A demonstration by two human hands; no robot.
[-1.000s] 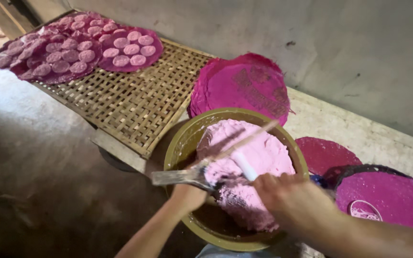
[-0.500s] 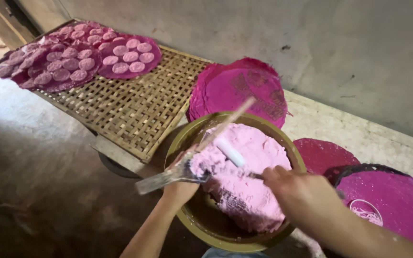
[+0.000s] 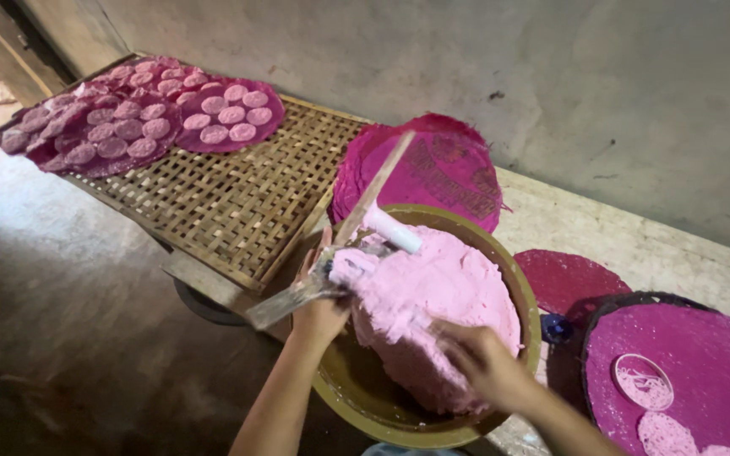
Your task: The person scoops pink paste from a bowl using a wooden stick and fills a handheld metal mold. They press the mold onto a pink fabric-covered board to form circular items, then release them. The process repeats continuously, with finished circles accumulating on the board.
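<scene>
A round olive-brown bowl [image 3: 527, 297] holds a big mound of pink dough [image 3: 441, 304]. At the bowl's left rim my left hand [image 3: 318, 304] grips a long flat metal spatula [image 3: 297, 295], whose wooden handle slants up to the right; a white tube-shaped piece [image 3: 392, 230] smeared with pink lies across it. My right hand [image 3: 483, 363] presses its fingers into the front of the dough mound.
A woven bamboo tray [image 3: 230, 198] to the left carries magenta sheets [image 3: 141, 118] dotted with small pink discs. More magenta round sheets [image 3: 437, 165] lie behind the bowl, and a dark tray [image 3: 678, 371] with a magenta sheet sits at right. A grey wall rises behind.
My left hand has lifted the spatula toward the bowl's left rim and tilted its handle more upright. My right hand has moved from the right side down onto the dough's front.
</scene>
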